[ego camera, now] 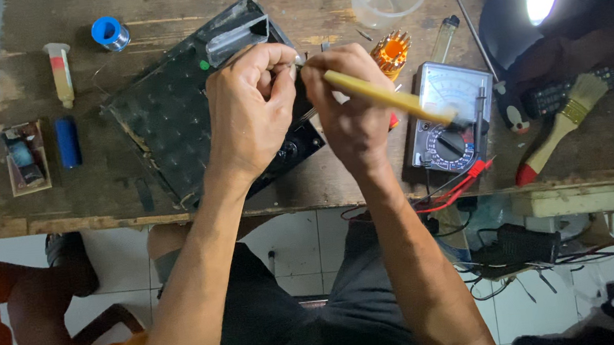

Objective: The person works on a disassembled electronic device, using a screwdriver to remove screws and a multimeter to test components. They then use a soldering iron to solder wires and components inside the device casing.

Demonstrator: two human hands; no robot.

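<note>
From up here I see my two arms running bare from elbow to wrist, no sleeves, no watch, no bands. My left hand (248, 107) wears no glove and no ring that I can make out; veins and knuckles stand out along its back. My right hand (350, 113) is bare too, with nothing on the fingers. Lower down I wear dark shorts (298, 321), nearly black, creased across the lap, with a green edge of cloth at the bottom. My left knee (169, 247) shows bare past the shorts.
</note>
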